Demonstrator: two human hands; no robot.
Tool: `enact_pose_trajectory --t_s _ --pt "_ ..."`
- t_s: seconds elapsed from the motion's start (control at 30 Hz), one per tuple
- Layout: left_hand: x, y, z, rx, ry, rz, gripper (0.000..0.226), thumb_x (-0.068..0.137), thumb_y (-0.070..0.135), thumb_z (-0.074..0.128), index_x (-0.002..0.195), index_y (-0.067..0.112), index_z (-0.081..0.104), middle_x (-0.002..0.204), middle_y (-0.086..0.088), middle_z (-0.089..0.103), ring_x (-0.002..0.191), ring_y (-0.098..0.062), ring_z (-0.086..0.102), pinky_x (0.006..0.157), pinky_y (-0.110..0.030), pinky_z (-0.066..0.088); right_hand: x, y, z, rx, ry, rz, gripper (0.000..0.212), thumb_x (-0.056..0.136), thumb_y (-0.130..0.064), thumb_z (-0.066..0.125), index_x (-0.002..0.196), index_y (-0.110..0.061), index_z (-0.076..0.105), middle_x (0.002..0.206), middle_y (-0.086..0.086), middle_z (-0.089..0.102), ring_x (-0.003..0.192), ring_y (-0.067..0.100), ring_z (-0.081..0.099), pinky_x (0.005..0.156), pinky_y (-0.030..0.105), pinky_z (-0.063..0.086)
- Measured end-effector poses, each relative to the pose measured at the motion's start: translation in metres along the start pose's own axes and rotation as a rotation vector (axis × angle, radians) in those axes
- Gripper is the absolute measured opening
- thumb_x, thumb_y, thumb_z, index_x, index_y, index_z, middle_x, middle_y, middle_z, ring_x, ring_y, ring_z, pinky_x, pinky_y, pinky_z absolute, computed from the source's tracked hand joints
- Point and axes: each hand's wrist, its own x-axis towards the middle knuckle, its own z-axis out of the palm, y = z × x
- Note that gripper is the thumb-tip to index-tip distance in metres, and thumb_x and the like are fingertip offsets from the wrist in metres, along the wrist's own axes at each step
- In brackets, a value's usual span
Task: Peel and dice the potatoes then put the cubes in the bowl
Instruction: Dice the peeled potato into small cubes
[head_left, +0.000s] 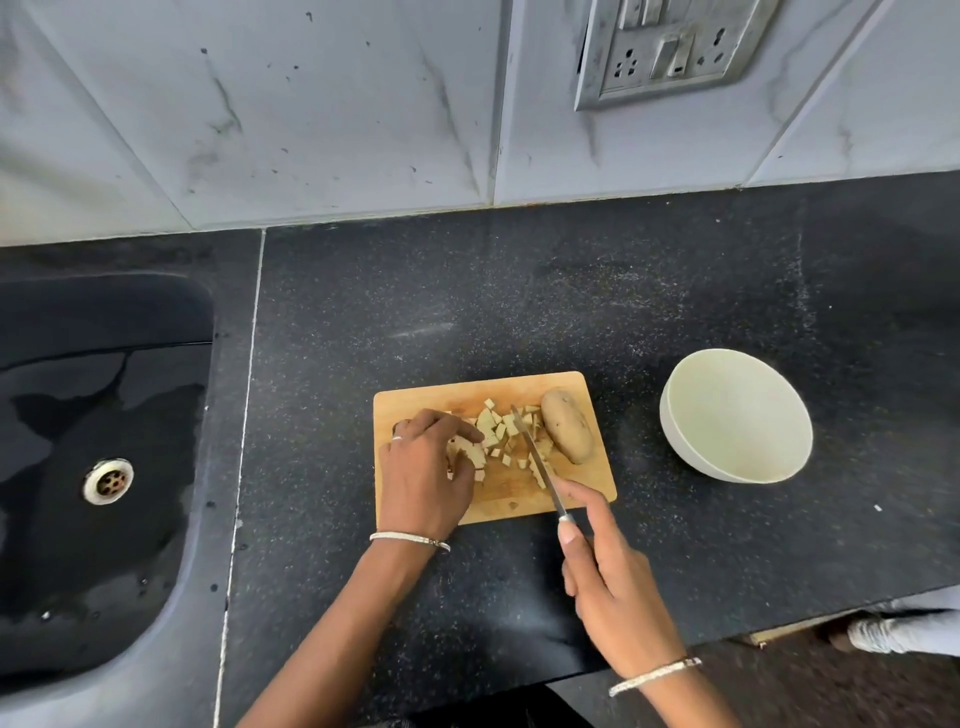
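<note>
- Roughly halfway, we judge: one potato is already cubes (493, 427), spread over the middle of the cutting board (415, 397).
- Second potato (567, 434) lies whole and unpeeled at the board's right end; we still need to peel and dice it.
- Left hand (423, 467) sits on the board's left half, fingers curled over a clump of cubes.
- Right hand (608, 571) is off the board's near edge, gripping the knife (537, 462) handle. The blade is angled across the board, between cubes and whole potato.
- Bowl (737, 410) stands right of the board, apart from it. We see no cubes inside, so the transfer is still to do.
</note>
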Motion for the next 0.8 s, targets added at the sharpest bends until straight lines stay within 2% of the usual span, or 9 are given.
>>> enact_pose_trajectory --t_s 0.07,0.13,0.23,0.3,0.43,0.63,0.8 --pt "0.005 -0.002 -0.006 -0.092 0.021 -0.005 0.034 0.074 0.004 0.063 0.097 0.029 0.066 0.102 0.010 0.057 0.097 -0.016 0.054 0.084 -0.033 0.044 0.007 0.000 0.010 -0.025 0.030 0.000 0.034 0.103 -0.037 0.034 0.131 -0.058 0.034 0.060 0.007 0.054 0.055 0.021 0.055 0.063 0.047 0.047" --pt "0.010 -0.007 -0.014 -0.123 0.004 -0.049 0.038 0.074 0.003 0.066 0.103 0.026 0.064 0.101 0.009 0.053 0.095 -0.013 0.055 0.085 -0.028 0.045 0.014 0.002 0.016 -0.058 0.042 -0.009 0.034 0.103 -0.035 0.035 0.131 -0.055 0.035 0.057 0.000 0.052 0.053 0.015 0.053 0.059 0.043 0.047" --pt "0.015 -0.018 -0.022 -0.056 -0.089 -0.122 0.048 0.072 0.011 0.073 0.117 0.022 0.060 0.109 0.004 0.051 0.100 -0.020 0.056 0.091 -0.036 0.049 0.023 0.007 0.019 -0.110 0.041 -0.015 0.035 0.104 -0.032 0.036 0.133 -0.050 0.036 0.051 -0.010 0.045 0.048 0.008 0.047 0.048 0.027 0.033" --pt "0.016 -0.024 -0.027 -0.008 -0.185 -0.151 0.064 0.068 0.017 0.080 0.126 0.021 0.054 0.115 0.001 0.049 0.101 -0.021 0.056 0.093 -0.037 0.050 0.024 0.009 0.021 -0.127 0.028 -0.011 0.034 0.105 -0.032 0.034 0.133 -0.052 0.034 0.054 -0.014 0.049 0.049 0.010 0.048 0.047 0.027 0.027" --pt "0.015 -0.025 -0.029 0.027 -0.318 -0.205 0.093 0.056 0.024 0.092 0.136 0.023 0.045 0.121 0.001 0.044 0.104 -0.020 0.054 0.095 -0.036 0.049 0.017 0.015 0.025 -0.092 0.024 -0.015 0.034 0.104 -0.034 0.033 0.129 -0.057 0.032 0.049 -0.004 0.041 0.041 0.013 0.040 0.046 0.031 0.027" --pt "0.016 -0.024 -0.023 0.041 -0.286 -0.184 0.086 0.053 0.021 0.094 0.128 0.024 0.053 0.113 0.004 0.045 0.093 -0.016 0.054 0.089 -0.034 0.052 0.017 0.012 0.023 -0.147 0.017 -0.030 0.035 0.104 -0.031 0.034 0.134 -0.049 0.036 0.048 -0.013 0.044 0.040 0.012 0.037 0.043 0.024 0.022" --pt "0.018 -0.026 -0.020 -0.001 -0.272 -0.167 0.082 0.050 0.017 0.095 0.123 0.023 0.057 0.108 0.005 0.045 0.084 -0.014 0.056 0.083 -0.036 0.055 0.015 0.003 0.025 -0.252 0.022 -0.029 0.035 0.104 -0.031 0.033 0.136 -0.044 0.037 0.044 -0.006 0.033 0.040 0.014 0.040 0.041 0.026 0.026"
